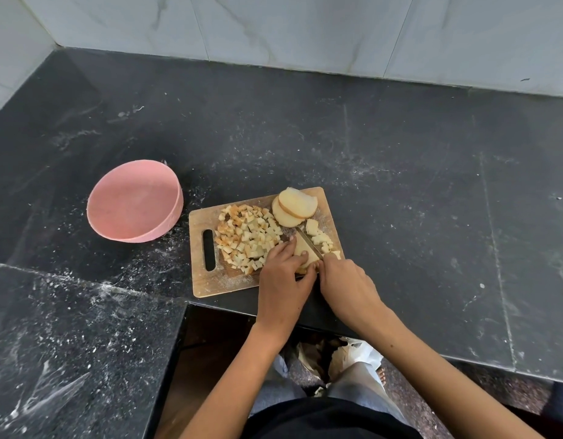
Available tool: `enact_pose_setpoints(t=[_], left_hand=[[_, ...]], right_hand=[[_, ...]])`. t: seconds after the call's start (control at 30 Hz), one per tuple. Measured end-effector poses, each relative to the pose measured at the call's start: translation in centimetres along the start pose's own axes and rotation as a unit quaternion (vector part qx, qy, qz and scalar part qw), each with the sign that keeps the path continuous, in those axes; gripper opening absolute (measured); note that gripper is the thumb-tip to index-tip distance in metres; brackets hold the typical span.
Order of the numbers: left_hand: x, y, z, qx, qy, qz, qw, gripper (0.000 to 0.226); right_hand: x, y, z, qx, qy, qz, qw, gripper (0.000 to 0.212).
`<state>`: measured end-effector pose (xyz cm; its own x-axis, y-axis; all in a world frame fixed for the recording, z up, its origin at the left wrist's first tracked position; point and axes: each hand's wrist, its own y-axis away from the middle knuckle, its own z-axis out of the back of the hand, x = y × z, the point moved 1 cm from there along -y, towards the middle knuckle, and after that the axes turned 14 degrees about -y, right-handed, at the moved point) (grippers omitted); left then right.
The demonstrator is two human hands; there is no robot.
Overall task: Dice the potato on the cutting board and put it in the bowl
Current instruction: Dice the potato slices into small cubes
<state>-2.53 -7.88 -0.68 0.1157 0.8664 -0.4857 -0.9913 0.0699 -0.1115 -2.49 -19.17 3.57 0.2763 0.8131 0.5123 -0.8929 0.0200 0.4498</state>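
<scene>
- Your left hand [285, 274] pins a potato slab [305, 251] flat on the board [223, 285], fingers curled onto it; your right hand [345, 285] grips the knife [308, 243], whose blade lies across that slab.
- By my reading, you're mid-dicing: a heap of cubes [248, 237] lies left of the slab, fewer to its right, and two slices [294, 207] wait at the board's far edge.
- Next, finish this slab with your fingertips tucked clear of the edge.
- The pink bowl [134, 201] sits on the table left of the board, apparently without potato in it.
- The potato looks pale, some cubes browned.
</scene>
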Motion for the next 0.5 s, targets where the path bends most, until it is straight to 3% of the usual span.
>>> enact_pose_setpoints(t=[0.5], left_hand=[[-0.36, 0.39, -0.48, -0.013, -0.055, -0.028, 0.998, 0.022]], right_hand=[[-0.39, -0.14, 0.01, 0.041, 0.046, -0.009, 0.998, 0.022]])
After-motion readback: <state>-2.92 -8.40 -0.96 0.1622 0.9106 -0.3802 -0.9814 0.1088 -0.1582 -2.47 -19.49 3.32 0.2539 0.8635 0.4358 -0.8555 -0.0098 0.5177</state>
